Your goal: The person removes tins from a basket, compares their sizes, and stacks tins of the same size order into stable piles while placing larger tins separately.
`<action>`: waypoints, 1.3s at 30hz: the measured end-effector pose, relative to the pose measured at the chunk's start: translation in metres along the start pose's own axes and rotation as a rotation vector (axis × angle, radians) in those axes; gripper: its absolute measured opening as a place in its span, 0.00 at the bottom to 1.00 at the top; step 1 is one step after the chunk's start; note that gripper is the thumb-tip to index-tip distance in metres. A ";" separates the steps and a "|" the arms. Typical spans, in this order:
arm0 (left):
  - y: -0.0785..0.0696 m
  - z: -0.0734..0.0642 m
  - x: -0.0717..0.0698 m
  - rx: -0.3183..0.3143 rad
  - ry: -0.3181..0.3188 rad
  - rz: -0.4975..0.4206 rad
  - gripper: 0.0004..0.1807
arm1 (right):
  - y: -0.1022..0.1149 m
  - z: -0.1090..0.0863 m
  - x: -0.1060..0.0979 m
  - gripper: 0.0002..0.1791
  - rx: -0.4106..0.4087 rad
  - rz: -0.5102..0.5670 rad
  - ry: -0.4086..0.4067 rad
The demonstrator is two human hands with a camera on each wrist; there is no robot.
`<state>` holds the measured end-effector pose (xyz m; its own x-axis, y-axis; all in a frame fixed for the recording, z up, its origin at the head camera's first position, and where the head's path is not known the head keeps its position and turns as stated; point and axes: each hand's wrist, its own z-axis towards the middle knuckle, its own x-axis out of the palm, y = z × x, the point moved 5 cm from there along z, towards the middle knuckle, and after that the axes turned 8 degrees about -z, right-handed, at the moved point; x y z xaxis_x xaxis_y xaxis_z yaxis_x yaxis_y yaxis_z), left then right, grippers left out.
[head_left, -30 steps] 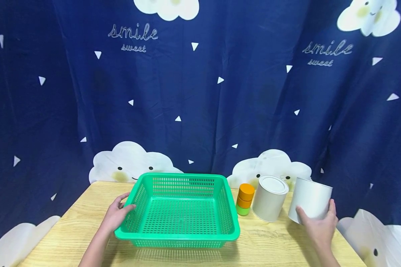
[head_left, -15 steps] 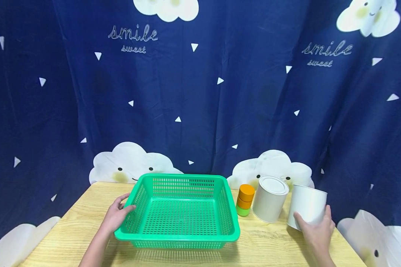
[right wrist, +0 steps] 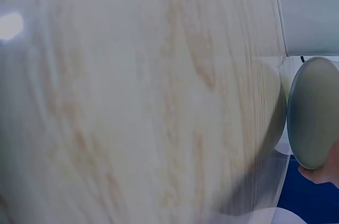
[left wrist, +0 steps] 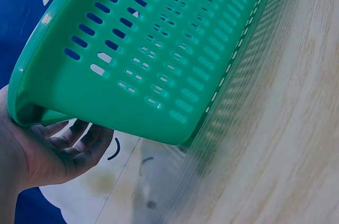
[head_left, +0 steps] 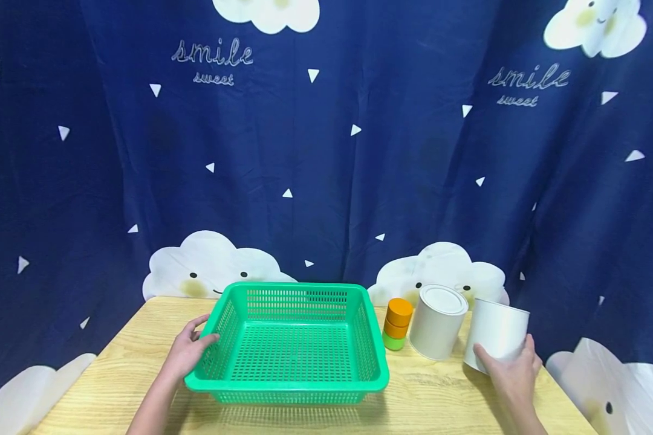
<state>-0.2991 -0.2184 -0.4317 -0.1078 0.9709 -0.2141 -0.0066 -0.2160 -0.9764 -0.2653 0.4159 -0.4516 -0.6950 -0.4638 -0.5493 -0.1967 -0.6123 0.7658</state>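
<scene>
My left hand (head_left: 186, 350) grips the left rim of a green plastic basket (head_left: 287, 386), thumb over the rim and fingers beneath it in the left wrist view. The basket stands on the table with nothing in it. On the right, my right hand (head_left: 514, 371) grips a white can (head_left: 499, 329) low on its side, thumb at the left and fingers at the right. This can is tilted, and its round base (right wrist: 315, 113) shows in the right wrist view. Just left of it a second white can (head_left: 438, 326) stands upright with its lid on.
Between the basket and the upright can stands a small stack of round pieces (head_left: 397, 325), orange over green. Everything is on a light wooden table (head_left: 424, 402). A dark blue curtain (head_left: 305, 151) with clouds and triangles hangs behind it.
The held can has come slightly down and left in the head view, with my right hand still around it. The left hand, basket, stack and other can stay in place.
</scene>
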 end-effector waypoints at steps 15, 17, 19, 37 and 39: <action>-0.004 -0.001 -0.001 0.003 -0.002 -0.017 0.33 | 0.002 0.006 0.005 0.62 -0.065 0.076 0.047; -0.004 -0.002 0.000 0.001 0.000 -0.017 0.33 | 0.000 0.007 0.006 0.63 -0.063 0.089 0.054; -0.004 -0.002 0.000 0.000 -0.001 -0.015 0.34 | -0.001 0.007 0.006 0.63 -0.056 0.104 0.060; -0.001 0.000 0.000 -0.014 0.004 -0.016 0.34 | 0.002 0.013 0.008 0.64 -0.032 0.109 0.127; 0.000 0.000 0.000 -0.016 0.000 -0.013 0.34 | 0.000 0.013 0.009 0.64 -0.027 0.110 0.135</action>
<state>-0.2995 -0.2184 -0.4314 -0.1075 0.9736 -0.2012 0.0083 -0.2015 -0.9794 -0.2799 0.4202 -0.4524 -0.6122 -0.6097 -0.5035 -0.1045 -0.5688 0.8158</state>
